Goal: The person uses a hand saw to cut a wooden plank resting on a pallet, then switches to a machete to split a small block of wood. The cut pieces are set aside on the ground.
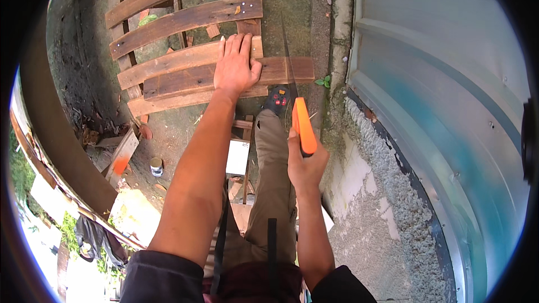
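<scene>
My right hand [307,165] is wrapped round the orange handle of a handsaw [304,126]. Its thin blade points away from me and crosses a loose wooden board [179,82] close to the board's right end. That board lies over the slats of a wooden pallet [185,21] and sticks out past its right side. With fingers stretched out, my left hand [236,68] lies flat on the board and the slat beyond it, left of the blade. Whether the teeth have cut into the wood, I cannot tell.
My foot in a dark shoe [276,100] is just below the board, close to the blade. A corrugated metal sheet [438,73] and a rough wall edge [387,202] run along the right. A small can [156,166] stands on the ground at left, near an orange-stained wood piece [124,154].
</scene>
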